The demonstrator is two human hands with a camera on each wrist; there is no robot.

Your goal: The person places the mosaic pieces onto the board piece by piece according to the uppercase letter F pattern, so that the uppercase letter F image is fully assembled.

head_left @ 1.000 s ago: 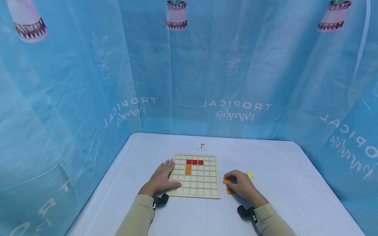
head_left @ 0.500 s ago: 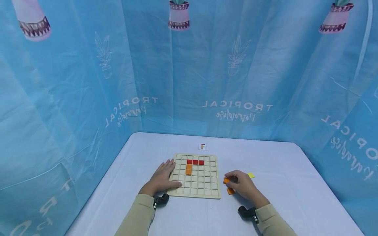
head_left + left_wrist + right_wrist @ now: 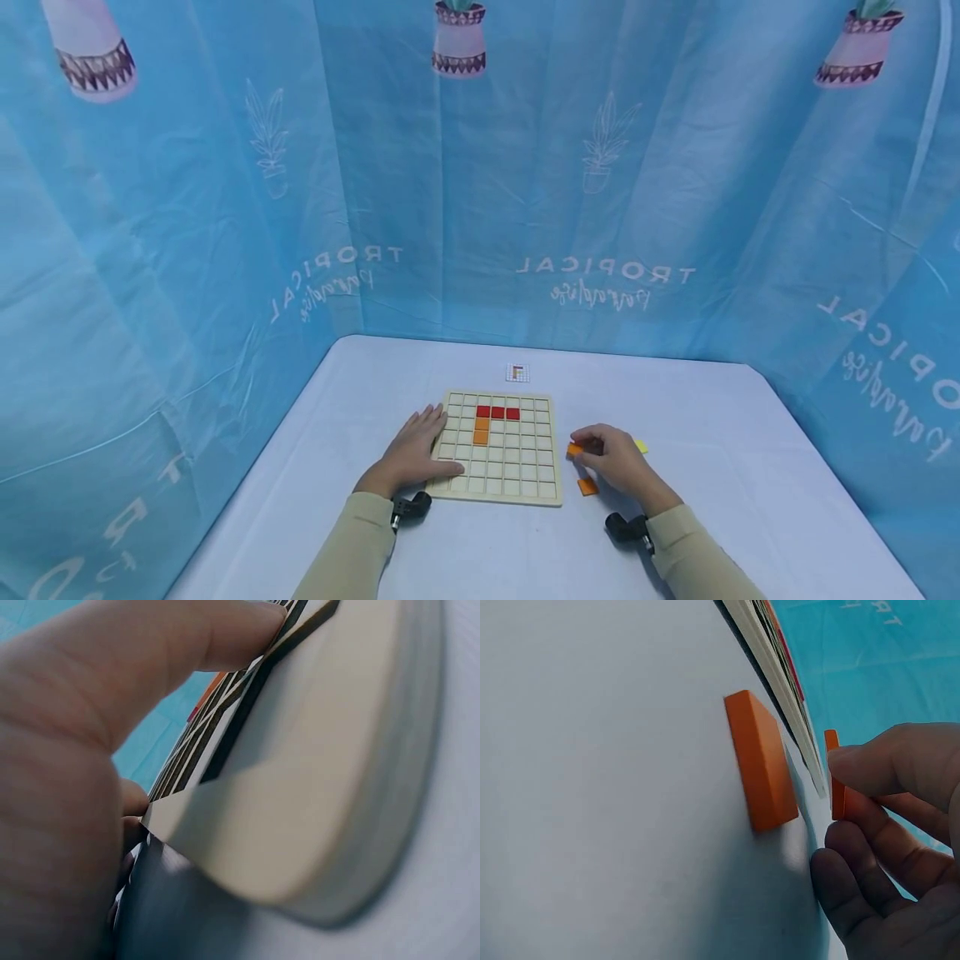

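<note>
A wooden grid board lies on the table, with red tiles in a row and orange tiles below the leftmost red one. My left hand rests along the board's left edge, fingers straight and thumb over its lower-left squares. Right of the board, my right hand pinches an orange tile between thumb and fingers. Another orange tile lies flat on the table close by the right hand.
A yellow tile lies behind the right hand, partly hidden by it. Beyond the board is a small printed pattern card. Blue curtains hang around the white table.
My right hand has drawn slightly up and away from the nearer orange tile, holding the other orange tile. The left hand stays on the board. The head view has shifted slightly.
</note>
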